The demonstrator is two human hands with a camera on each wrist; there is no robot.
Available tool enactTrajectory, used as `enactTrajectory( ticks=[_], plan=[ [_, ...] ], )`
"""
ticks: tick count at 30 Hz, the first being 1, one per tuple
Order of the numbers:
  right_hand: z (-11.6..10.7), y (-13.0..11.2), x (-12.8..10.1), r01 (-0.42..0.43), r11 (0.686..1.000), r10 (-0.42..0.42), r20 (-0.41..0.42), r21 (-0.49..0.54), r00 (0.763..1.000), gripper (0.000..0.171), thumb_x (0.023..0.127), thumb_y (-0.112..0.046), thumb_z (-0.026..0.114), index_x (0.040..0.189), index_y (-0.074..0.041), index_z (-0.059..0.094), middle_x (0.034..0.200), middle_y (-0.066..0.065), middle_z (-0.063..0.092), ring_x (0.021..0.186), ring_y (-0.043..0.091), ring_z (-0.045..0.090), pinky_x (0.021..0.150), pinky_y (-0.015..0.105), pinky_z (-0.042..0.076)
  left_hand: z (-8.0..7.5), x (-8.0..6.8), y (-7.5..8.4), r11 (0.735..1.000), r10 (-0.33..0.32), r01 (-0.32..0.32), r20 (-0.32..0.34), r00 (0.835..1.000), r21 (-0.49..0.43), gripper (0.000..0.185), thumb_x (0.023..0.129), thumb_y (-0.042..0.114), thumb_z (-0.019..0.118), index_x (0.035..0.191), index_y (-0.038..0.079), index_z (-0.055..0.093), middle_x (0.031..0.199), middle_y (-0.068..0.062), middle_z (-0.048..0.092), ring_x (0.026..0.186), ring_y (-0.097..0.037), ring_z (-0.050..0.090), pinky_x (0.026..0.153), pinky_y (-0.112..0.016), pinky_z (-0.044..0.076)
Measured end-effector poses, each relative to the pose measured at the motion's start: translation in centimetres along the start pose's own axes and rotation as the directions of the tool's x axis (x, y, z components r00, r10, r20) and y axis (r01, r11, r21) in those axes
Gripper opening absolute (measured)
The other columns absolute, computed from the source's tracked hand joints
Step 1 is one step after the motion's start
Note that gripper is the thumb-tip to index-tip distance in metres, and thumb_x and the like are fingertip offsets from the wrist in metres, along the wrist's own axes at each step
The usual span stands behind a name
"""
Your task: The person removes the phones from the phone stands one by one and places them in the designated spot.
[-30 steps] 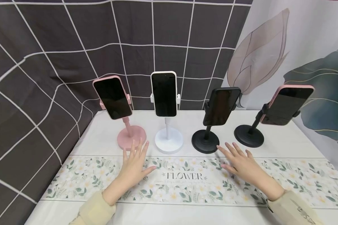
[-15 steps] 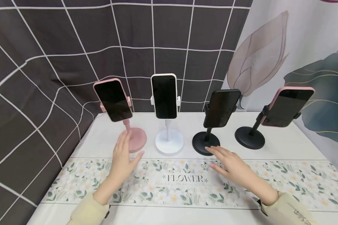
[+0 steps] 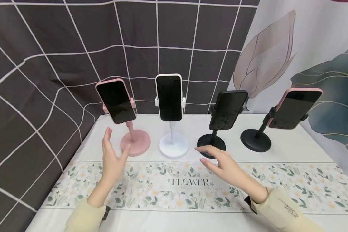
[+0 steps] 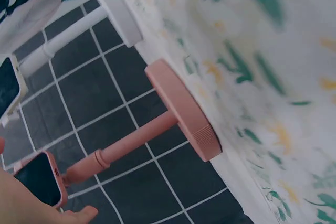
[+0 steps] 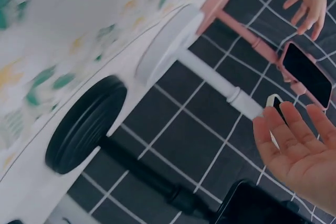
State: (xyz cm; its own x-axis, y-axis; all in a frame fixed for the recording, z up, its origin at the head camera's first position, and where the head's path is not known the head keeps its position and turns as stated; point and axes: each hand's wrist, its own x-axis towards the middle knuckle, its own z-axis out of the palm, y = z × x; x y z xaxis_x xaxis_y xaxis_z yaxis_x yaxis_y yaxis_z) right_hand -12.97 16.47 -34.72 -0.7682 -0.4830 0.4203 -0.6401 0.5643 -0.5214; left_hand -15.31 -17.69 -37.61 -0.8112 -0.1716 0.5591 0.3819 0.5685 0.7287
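Observation:
Four phones stand in stands in a row on the table (image 3: 293, 148): a pink phone (image 3: 116, 101) on a pink stand (image 3: 135, 142), a white phone (image 3: 169, 97) on a white stand (image 3: 174, 145), a black phone (image 3: 227, 109) on a black stand (image 3: 211, 145), and a pink phone (image 3: 295, 108) on a second black stand (image 3: 256, 140). My left hand (image 3: 112, 154) hovers open just left of the pink stand's base (image 4: 184, 109). My right hand (image 3: 220, 162) hovers open in front of the black stand's base (image 5: 86, 124), holding nothing.
A floral runner (image 3: 307, 190) printed "FLOWER" crosses the white table near me. A dark grid-patterned cloth (image 3: 46, 64) hangs behind and to the left. A leaf-printed backdrop (image 3: 307, 48) hangs at the right.
Both hands have lifted off the runner and shifted left. The left hand has turned on edge beside the pink base; the right hand has risen before the black base.

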Motion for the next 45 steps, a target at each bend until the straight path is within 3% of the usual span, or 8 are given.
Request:
enactTrajectory(
  ticks=[9,21,25,30,33,40,42,45],
  plan=[
    [2.2,-2.0,4.4,0.063,0.969,-0.054,-0.042,0.241,0.998,0.032,0.093,-0.007,0.055,0.125,-0.005,0.056,0.126,0.010,0.060,0.117,0.022,0.056,0.093,0.035,0.050,-0.1,3.4,-0.5,0.968,-0.086,0.060,-0.096,0.992,-0.243,0.072,0.093,0.011,0.053,0.150,0.005,0.009,0.152,-0.017,0.019,0.141,-0.031,0.022,0.112,-0.053,0.025],
    [6.8,-4.9,14.0,0.077,0.803,-0.069,-0.036,0.591,0.997,0.042,0.095,0.001,0.048,0.136,0.007,0.039,0.143,0.021,0.041,0.137,0.031,0.037,0.110,0.035,0.037,0.0,9.0,0.7,0.892,-0.062,-0.074,-0.282,0.957,-0.445,0.065,0.094,0.029,0.042,0.148,0.005,0.014,0.149,-0.011,0.021,0.137,-0.021,0.025,0.113,-0.037,0.025],
    [8.5,-6.5,16.9,0.065,0.751,-0.012,-0.084,0.657,0.996,0.044,0.097,-0.002,0.045,0.139,0.005,0.035,0.147,0.020,0.035,0.141,0.028,0.031,0.112,0.031,0.033,0.6,10.0,0.6,0.871,-0.039,-0.123,-0.316,0.948,-0.475,0.086,0.089,0.056,0.049,0.146,0.000,0.016,0.146,-0.014,0.023,0.134,-0.021,0.026,0.112,-0.026,0.025],
    [9.7,-7.6,19.6,0.045,0.755,0.081,-0.161,0.654,0.984,0.044,0.099,-0.005,0.042,0.141,0.002,0.034,0.150,0.017,0.034,0.141,0.026,0.029,0.114,0.030,0.029,0.9,11.4,1.1,0.873,-0.047,-0.155,-0.397,0.917,-0.462,0.064,0.097,0.034,0.041,0.145,-0.001,0.017,0.144,-0.011,0.026,0.132,-0.012,0.030,0.112,-0.021,0.026],
    [9.8,-8.1,21.3,0.056,0.745,0.112,-0.207,0.665,0.972,0.042,0.098,-0.001,0.040,0.140,0.004,0.035,0.148,0.019,0.036,0.138,0.027,0.035,0.113,0.028,0.032,0.7,12.3,1.5,0.845,-0.104,-0.147,-0.427,0.898,-0.515,0.056,0.096,0.021,0.038,0.145,0.003,0.017,0.143,-0.006,0.029,0.129,-0.009,0.034,0.104,-0.020,0.033],
    [10.0,-7.9,23.6,0.084,0.751,0.108,-0.247,0.655,0.963,0.039,0.100,0.000,0.035,0.138,0.003,0.040,0.140,0.021,0.046,0.132,0.026,0.044,0.107,0.021,0.037,1.2,13.1,2.0,0.755,-0.141,-0.134,-0.359,0.923,-0.642,0.046,0.090,0.030,0.061,0.128,0.008,0.046,0.107,0.006,0.059,0.096,-0.006,0.054,0.087,-0.020,0.042],
    [10.3,-7.8,23.9,0.062,0.753,0.119,-0.227,0.655,0.967,0.037,0.100,-0.003,0.035,0.137,0.003,0.042,0.138,0.021,0.049,0.130,0.027,0.046,0.107,0.020,0.037,1.5,13.1,2.1,0.758,-0.170,-0.109,-0.356,0.919,-0.643,0.030,0.087,0.026,0.066,0.112,0.012,0.058,0.089,0.007,0.063,0.082,-0.005,0.056,0.077,-0.019,0.044],
    [10.7,-7.4,24.1,0.007,0.745,0.152,-0.180,0.667,0.972,0.035,0.100,-0.005,0.038,0.133,0.004,0.045,0.132,0.022,0.053,0.122,0.029,0.051,0.102,0.020,0.042,2.0,13.0,2.2,0.808,-0.187,-0.086,-0.393,0.900,-0.582,0.009,0.086,0.023,0.067,0.090,0.016,0.064,0.078,0.012,0.063,0.072,-0.001,0.058,0.069,-0.018,0.046]
  ],
)
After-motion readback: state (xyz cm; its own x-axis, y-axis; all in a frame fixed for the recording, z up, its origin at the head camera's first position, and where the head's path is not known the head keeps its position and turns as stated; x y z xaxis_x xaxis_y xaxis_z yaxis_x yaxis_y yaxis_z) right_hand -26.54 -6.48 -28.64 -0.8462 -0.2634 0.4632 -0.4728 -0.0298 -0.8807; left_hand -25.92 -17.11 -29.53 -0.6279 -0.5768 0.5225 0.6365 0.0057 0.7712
